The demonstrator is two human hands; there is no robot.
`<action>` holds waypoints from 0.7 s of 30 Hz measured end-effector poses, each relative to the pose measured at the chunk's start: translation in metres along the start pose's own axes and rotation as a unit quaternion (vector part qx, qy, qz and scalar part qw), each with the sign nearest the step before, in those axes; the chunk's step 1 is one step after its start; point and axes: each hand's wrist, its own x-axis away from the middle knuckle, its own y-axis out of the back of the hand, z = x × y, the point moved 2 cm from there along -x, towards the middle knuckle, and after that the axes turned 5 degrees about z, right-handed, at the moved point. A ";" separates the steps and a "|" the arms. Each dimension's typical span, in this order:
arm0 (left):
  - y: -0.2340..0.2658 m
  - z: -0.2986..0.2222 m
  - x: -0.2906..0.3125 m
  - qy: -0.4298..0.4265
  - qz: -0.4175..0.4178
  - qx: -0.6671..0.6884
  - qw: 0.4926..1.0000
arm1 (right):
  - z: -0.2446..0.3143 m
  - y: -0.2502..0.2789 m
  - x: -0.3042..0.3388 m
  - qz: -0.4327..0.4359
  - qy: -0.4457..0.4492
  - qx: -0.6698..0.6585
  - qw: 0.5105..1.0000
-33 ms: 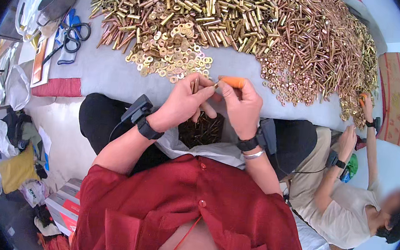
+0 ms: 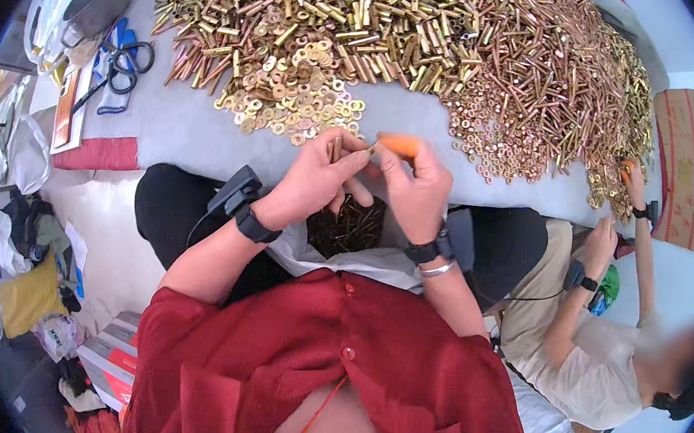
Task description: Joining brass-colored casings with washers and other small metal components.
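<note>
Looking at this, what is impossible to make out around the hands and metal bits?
In the head view:
Small piece at the left hand: too small to identify, partly covered by that hand.
Orange thing at the right hand: blurred, so worn or held is unclear.
Dark pieces in the white bag: partly hidden by the left hand.
Pile of metal tubes: far side cut off by the upper edge.

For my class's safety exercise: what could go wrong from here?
The left hand holds slim metal pieces; one might slip into the white bag below. The loose washers lie against the heap of metal tubes, so a nudge could mix them.
</note>
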 end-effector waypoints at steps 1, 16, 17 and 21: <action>0.000 0.001 0.000 0.009 0.003 0.010 1.000 | -0.001 0.000 0.000 -0.003 0.001 0.005 1.000; 0.002 0.002 -0.006 -0.039 -0.015 -0.031 0.999 | -0.010 0.017 -0.011 -0.017 0.101 0.188 0.977; 0.004 0.002 -0.005 -0.041 -0.019 -0.030 0.999 | -0.016 0.025 -0.021 -0.041 0.047 0.218 0.974; 0.005 -0.001 -0.006 -0.050 -0.036 -0.068 0.996 | -0.042 0.049 -0.065 -0.083 0.096 0.413 0.902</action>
